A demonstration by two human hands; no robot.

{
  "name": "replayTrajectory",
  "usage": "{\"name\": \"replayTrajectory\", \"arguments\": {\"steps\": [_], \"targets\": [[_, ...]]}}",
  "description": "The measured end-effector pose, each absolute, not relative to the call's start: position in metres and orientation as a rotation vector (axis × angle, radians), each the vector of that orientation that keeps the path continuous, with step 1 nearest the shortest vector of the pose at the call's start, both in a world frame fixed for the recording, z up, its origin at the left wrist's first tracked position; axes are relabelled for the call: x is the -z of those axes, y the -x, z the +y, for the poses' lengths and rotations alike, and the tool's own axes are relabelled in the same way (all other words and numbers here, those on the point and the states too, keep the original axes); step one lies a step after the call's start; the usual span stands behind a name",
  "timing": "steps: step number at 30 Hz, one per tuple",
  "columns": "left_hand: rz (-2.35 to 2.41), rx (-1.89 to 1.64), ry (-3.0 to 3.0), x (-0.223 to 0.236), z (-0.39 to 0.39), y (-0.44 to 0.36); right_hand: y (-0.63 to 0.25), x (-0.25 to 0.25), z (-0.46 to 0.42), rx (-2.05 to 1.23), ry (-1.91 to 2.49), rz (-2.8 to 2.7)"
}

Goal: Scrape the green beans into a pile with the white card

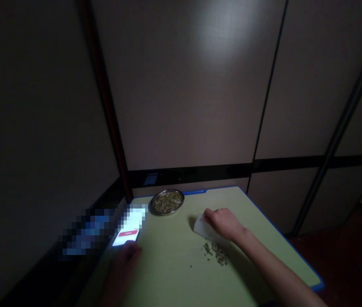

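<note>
My right hand (224, 222) is closed on a thin white sheet-like piece (205, 228), tilted over the table; its exact kind is unclear. Just below its edge lies a small scatter of seeds (217, 252), greenish on one side and paler on the other. One seed sits apart to the left. My left hand (126, 258), dark and somewhat blurred, rests with curled fingers at the lower end of a lit phone (129, 234). Whether it grips anything is hidden. Further back stands a round metal plate (153, 208) holding many greenish seeds.
The light green table (174, 264) has a blue rim. Behind it rises a large cabinet with pale panels (187, 94) and a dark band. Along the left runs a dark glossy surface (43, 260) with a bluish, pixelated reflection. Reddish floor (344, 243) shows at the right.
</note>
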State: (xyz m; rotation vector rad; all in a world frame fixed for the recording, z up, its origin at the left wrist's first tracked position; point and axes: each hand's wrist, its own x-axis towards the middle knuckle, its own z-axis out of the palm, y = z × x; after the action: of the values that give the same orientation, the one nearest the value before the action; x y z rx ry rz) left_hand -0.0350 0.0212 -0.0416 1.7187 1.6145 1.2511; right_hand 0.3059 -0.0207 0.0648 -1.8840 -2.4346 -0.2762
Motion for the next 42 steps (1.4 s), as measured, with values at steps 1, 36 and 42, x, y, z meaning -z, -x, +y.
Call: {"name": "replayTrajectory", "arguments": {"steps": [1, 36, 42], "targets": [[1.619, -1.254, -1.713, 0.042, 0.021, 0.035, -0.306, -0.065, -0.020, 0.281, 1.883, -2.436], [1.520, -1.313, -1.663, 0.036, 0.019, 0.029, -0.292, -0.059, -0.032, 0.256, 1.887, -2.488], [1.520, -1.302, -1.642, 0.033, 0.017, 0.028, -0.285, -0.055, -0.033, 0.230, 1.950, -2.457]]}}
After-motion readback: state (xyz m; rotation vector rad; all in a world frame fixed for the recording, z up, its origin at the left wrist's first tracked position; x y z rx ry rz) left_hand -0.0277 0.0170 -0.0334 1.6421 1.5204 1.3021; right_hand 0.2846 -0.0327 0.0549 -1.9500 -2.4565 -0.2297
